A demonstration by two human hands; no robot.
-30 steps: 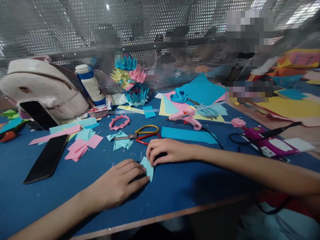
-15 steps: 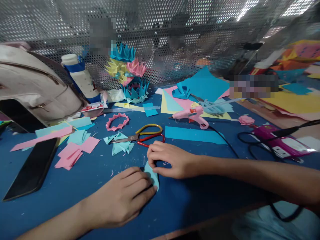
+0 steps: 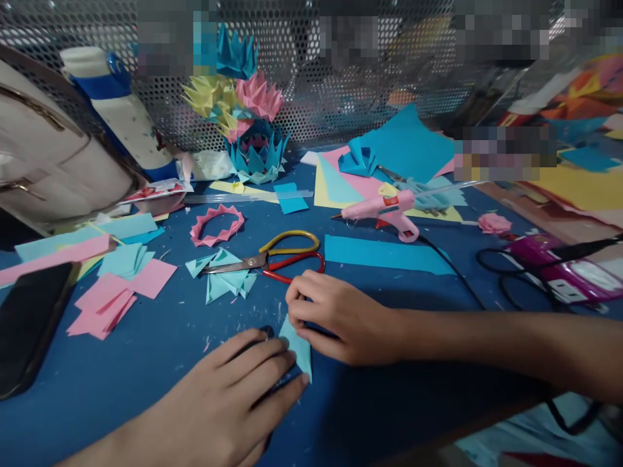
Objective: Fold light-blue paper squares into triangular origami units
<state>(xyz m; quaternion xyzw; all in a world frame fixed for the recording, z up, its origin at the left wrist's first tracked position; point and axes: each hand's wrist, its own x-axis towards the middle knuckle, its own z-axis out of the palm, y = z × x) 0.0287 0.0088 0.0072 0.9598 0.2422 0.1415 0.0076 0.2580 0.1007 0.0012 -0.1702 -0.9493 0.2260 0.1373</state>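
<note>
A small folded piece of light blue paper (image 3: 298,344) lies on the blue table between my two hands. My left hand (image 3: 243,389) rests its outstretched, spread fingertips on the paper's left and lower edge. From the right, my right hand (image 3: 341,314) has its fingers curled and closed on the paper's upper end. Just beyond are scissors (image 3: 265,261) with one yellow and one red handle, their blades lying over several folded light blue paper pieces (image 3: 228,279). Part of the paper is hidden under my fingers.
A pink glue gun (image 3: 379,209) lies behind a blue paper strip (image 3: 384,254). A pink paper ring (image 3: 217,225), pink paper squares (image 3: 102,305) and a phone (image 3: 36,324) are leftward. Folded paper flowers (image 3: 256,152) and a bottle (image 3: 126,117) stand at the back.
The view has tilted down and moved closer. My left fingers have spread and flattened over the paper, while my right hand keeps its place at the upper end.
</note>
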